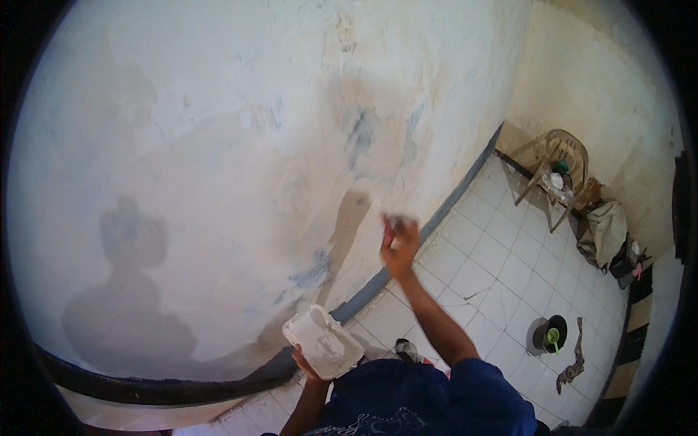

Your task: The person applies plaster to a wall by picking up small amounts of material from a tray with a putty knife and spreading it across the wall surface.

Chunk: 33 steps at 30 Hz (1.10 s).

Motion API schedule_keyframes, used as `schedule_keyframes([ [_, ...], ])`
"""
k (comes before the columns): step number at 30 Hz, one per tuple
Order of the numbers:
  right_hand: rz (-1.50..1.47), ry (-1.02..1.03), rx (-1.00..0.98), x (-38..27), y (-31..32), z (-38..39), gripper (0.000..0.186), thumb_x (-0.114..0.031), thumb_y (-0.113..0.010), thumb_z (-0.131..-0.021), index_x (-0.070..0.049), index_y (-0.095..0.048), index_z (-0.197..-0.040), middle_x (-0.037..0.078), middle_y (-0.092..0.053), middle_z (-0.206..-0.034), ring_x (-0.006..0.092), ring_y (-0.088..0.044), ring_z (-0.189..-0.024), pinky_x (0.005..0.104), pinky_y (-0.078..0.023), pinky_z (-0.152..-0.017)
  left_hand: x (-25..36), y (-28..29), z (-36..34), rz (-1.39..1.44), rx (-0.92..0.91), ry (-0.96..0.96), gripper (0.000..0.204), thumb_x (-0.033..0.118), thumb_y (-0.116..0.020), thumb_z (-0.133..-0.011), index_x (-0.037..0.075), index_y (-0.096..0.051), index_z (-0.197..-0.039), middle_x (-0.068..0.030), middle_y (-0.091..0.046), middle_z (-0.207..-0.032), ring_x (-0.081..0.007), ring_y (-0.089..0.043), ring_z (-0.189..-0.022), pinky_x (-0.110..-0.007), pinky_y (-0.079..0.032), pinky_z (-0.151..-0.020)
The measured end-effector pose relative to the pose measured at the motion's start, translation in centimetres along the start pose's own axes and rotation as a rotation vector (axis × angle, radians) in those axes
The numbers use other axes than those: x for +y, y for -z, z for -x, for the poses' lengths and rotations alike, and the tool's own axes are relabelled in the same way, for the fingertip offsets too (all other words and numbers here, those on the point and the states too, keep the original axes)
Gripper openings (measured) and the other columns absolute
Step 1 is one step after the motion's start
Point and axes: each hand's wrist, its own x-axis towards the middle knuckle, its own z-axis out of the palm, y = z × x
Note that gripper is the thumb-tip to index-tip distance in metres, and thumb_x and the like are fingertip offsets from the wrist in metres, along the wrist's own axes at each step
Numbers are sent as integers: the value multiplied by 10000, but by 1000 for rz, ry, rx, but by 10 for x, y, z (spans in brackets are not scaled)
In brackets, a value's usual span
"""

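My left hand [305,365] grips the side of a white rectangular tray [323,338], which has white paste in it, held low by my body. My right hand [399,243] is raised in front of the wall, closed on a small tool [390,227] with a red handle; motion blurs the tool's head, so its shape is unclear. The white wall [218,109] fills the left and upper view, with blue-grey patches, uneven pale smears and shadows of my body and arm.
A plastic chair [578,158] holding items stands in the far corner, beside a sack [603,229] and dark objects. On the tiled floor [480,247] at the right are a black bucket [543,343] with a green scoop and a crumpled rag [569,374]. A grey skirting runs along the wall.
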Motion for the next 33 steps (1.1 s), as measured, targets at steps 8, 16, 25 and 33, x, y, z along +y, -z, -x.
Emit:
schedule_keyframes([
  [8,254,397,140,15,-20,-189,294,69,-619,-694,15,-688,-974,152,-595,-987,332,-558,-875,379,-475,-761,-5,33,-3,58,29,36,921,663,-569,-749,81,-373,-1435,-226,-535,-1294,-397,-553,-1147,-551,-475,-942],
  [16,69,159,-296,-47,-21,47,391,-24,-651,-526,-36,-716,-911,126,-651,-989,378,-615,-913,455,-532,-803,1,-1,0,36,0,-14,918,642,-579,-743,84,-363,-1440,-221,-541,-1282,-398,-556,-1140,-549,-475,-945],
  [25,222,278,148,15,-27,-104,425,54,-656,-631,-30,-682,-1047,159,-592,-1042,392,-555,-914,475,-453,-814,3,-9,2,-13,-4,24,910,669,-551,-738,106,-378,-1432,-189,-541,-1282,-386,-557,-1145,-550,-469,-947],
  [33,111,222,-132,12,-39,46,336,43,-676,-654,-22,-685,-984,130,-599,-996,340,-578,-878,413,-510,-759,-13,-6,3,25,0,-52,948,707,-539,-742,107,-355,-1452,-229,-520,-1312,-392,-544,-1166,-562,-454,-968],
])
